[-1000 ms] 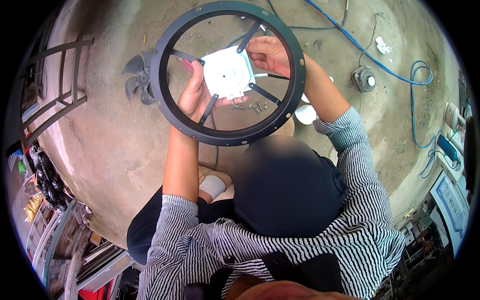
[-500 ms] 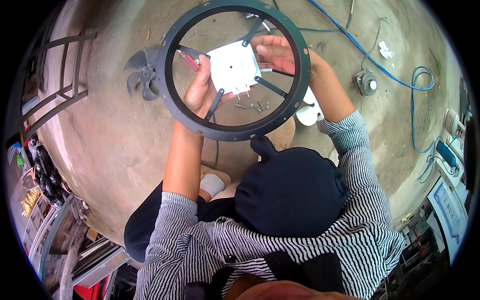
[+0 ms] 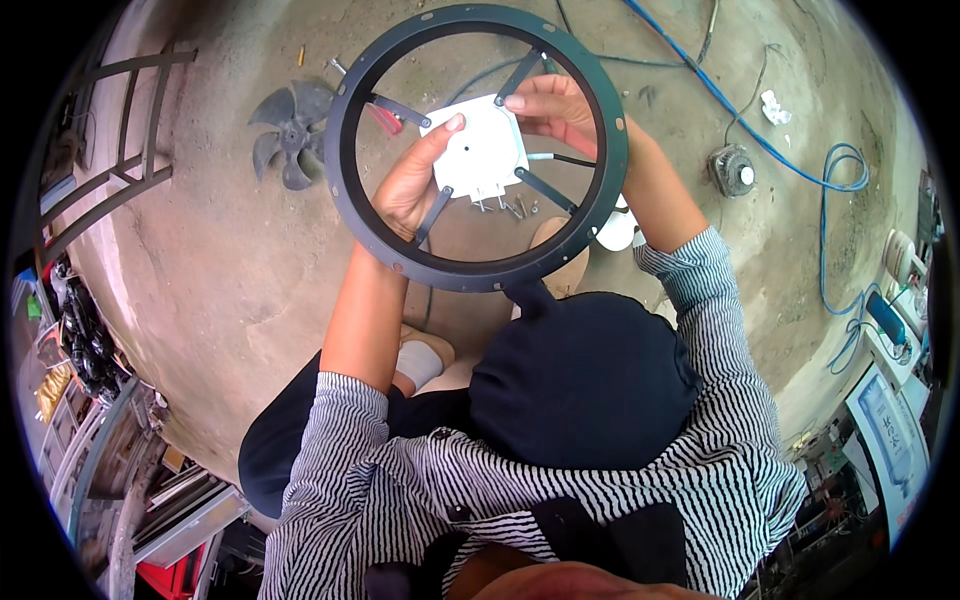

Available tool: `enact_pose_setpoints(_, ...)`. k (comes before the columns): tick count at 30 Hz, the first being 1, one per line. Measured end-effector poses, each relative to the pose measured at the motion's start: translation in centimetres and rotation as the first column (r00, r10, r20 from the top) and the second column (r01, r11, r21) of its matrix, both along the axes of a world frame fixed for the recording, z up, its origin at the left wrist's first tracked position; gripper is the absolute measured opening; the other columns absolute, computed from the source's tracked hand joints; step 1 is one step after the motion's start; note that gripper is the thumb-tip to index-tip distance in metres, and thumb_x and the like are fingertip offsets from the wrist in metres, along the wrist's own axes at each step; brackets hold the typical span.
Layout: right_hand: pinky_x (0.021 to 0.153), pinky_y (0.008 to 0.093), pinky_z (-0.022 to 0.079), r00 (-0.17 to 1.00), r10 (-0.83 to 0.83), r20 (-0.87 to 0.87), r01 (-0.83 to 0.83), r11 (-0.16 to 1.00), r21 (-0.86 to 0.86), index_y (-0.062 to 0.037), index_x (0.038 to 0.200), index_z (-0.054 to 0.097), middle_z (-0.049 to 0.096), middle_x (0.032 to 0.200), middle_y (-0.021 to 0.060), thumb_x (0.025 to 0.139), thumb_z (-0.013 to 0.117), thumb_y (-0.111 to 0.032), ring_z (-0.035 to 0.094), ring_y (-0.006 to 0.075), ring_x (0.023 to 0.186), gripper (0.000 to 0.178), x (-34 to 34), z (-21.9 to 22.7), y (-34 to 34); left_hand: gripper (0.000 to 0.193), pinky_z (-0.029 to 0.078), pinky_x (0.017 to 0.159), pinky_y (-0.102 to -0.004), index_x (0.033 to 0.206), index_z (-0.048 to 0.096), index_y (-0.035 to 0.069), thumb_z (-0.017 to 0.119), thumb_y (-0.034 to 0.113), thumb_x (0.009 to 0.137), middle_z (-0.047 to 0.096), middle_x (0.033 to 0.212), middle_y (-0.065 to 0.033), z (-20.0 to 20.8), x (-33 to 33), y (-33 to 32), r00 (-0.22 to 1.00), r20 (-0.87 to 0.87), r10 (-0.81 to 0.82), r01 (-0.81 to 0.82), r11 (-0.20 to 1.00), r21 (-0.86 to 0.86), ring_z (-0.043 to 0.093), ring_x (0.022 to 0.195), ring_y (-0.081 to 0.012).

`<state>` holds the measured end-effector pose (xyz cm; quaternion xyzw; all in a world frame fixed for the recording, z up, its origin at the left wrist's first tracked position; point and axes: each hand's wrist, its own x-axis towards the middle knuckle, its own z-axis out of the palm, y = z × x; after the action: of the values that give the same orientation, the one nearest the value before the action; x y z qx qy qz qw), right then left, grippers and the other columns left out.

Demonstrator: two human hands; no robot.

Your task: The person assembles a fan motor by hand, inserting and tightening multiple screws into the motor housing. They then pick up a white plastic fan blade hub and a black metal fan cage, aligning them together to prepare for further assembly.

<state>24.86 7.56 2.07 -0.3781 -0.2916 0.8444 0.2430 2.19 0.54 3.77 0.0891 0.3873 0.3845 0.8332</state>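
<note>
Fan guard ring (image 3: 342,150), black, upper centre of frame, held above the floor with its white square centre plate (image 3: 482,150). Left hand (image 3: 410,190): thumb on the plate's left corner, fingers out of sight underneath; reads as clamped on the plate. Right hand (image 3: 558,108): thumb and fingertips at the upper-right corner, by a spoke's inner end; can't tell if anything is pinched there.

Status: all four spokes (image 3: 545,190) reach in to the plate's corners. Can't confirm which joints are fastened. Loose screws (image 3: 517,209) lie on the concrete floor (image 3: 230,270), seen through the ring's lower opening, so I'd judge the fastening incomplete. Fan blade (image 3: 290,137) and finned motor (image 3: 731,172) are off the ring, blade left, motor right.

Orientation: ring's open face is toward the camera; being round, no long axis across it. Plate is near-square, also no clear long axis, sits slightly twisted. Its small tabs point to the bottom of frame, black cable (image 3: 572,160) exits right.

Further out: red handle (image 3: 385,119) just above the left hand, can't tell if gripped. Blue cable (image 3: 705,78) upper right, dark metal frame (image 3: 155,130) at left.
</note>
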Motion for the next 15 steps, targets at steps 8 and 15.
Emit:
enact_pose_setpoints(8, 0.096, 0.0338, 0.048, 0.952, 0.037, 0.305, -0.159, 0.909, 0.385, -0.0031, 0.102, 0.078, 0.073, 0.102, 0.0082, 0.087, 0.08, -0.027, 0.067, 0.0201, 0.102, 0.029, -0.6, -0.4, 0.9, 0.038, 0.06, 0.086, -0.0378, 0.124, 0.061, -0.003, 0.068, 0.015, 0.092, 0.072, 0.11, -0.0131, -1.9, -0.8, -0.3, 0.979, 0.179, 0.099, -0.081, 0.991, -0.11, 0.071, 0.097, -0.0217)
enact_pose_setpoints(15, 0.09, 0.03, 0.048, 0.933, 0.008, 0.361, -0.211, 0.824, 0.526, -0.0051, 0.093, 0.08, 0.073, 0.093, 0.0051, 0.085, 0.082, -0.03, 0.067, 0.0165, 0.093, 0.026, -1.0, 0.4, 0.8, 0.04, 0.059, 0.089, -0.04, 0.126, 0.058, -0.005, 0.064, 0.013, 0.091, 0.071, 0.11, -0.0146, -4.1, -2.8, -0.6, 0.971, 0.229, 0.064, -0.047, 0.996, -0.076, 0.071, 0.098, -0.0244)
